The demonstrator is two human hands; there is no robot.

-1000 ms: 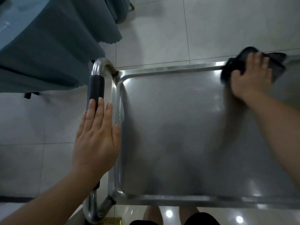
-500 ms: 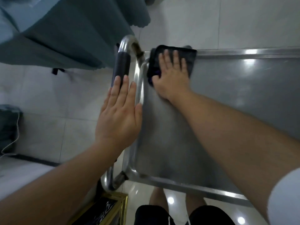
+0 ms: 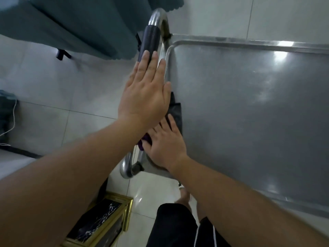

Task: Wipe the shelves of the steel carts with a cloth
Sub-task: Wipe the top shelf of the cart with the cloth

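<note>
Cloth under flat right hand hugs shelf edge; left hand, fingers straight, rests on handle. Risk: cloth snagging the rim, cart rolling.

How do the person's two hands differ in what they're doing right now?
The left hand lies flat with straight fingers over the cart's handle, while the right hand presses a dark cloth onto the steel shelf. The left hand sits farther from the person, at the handle's black grip; the right hand works nearer, by the shelf's near left corner. Both hands are spread flat, gripping nothing.
</note>
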